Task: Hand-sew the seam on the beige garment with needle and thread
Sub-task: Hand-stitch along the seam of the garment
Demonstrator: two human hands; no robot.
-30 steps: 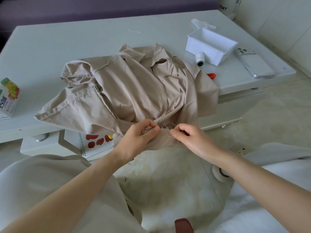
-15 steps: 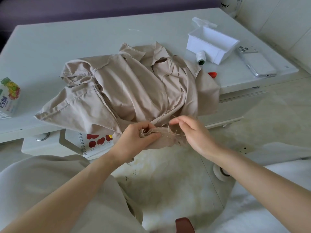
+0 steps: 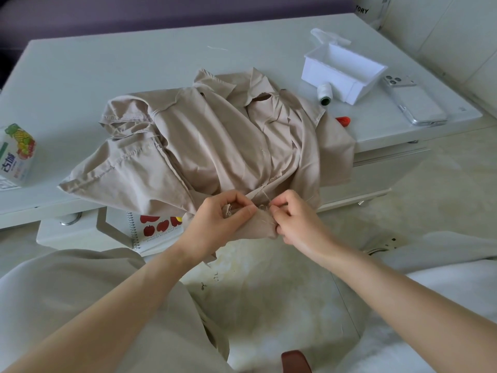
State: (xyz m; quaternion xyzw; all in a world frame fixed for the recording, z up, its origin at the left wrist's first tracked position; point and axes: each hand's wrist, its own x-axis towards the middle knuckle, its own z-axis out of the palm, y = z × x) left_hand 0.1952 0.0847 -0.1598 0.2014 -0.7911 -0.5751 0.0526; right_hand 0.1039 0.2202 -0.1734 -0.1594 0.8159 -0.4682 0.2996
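Crumpled beige garment [image 3: 215,146] on the white table [image 3: 107,63], frayed hem [image 3: 258,228] off its near edge, perhaps pale thread [image 3: 265,196] there.

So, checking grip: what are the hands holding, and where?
The left hand and right hand pinch the beige garment at its frayed near edge; needle not discernible.

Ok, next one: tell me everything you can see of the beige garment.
The beige garment is a thin woven shirt with a collar and stitched hems, lying crumpled on the white table. Its near part hangs over the table's front edge, where the left hand and right hand pinch a frayed edge between curled fingers. A loose thread shows there; no needle can be made out.
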